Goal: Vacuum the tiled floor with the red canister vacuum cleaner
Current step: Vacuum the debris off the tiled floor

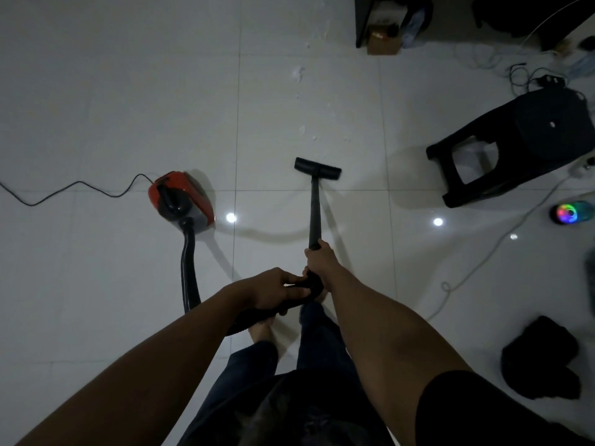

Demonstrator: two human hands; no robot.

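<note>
The red canister vacuum cleaner (183, 197) stands on the white tiled floor (112, 107) at centre left, its black hose (189, 268) curving back toward me. A black wand (314, 207) runs forward to the flat floor nozzle (317, 168), which rests on the tiles. My right hand (318, 262) grips the wand's lower end. My left hand (277, 289) grips the curved hose handle just behind it. White crumbs (297, 74) lie scattered on the floor beyond the nozzle.
The vacuum's power cord (74, 191) trails left. A black plastic stool (515, 146) lies tipped at right, near a glowing multicoloured gadget (568, 213) and a white cable (502, 243). Dark cloth (541, 358) lies at lower right. A cardboard box (383, 40) and furniture stand at the back.
</note>
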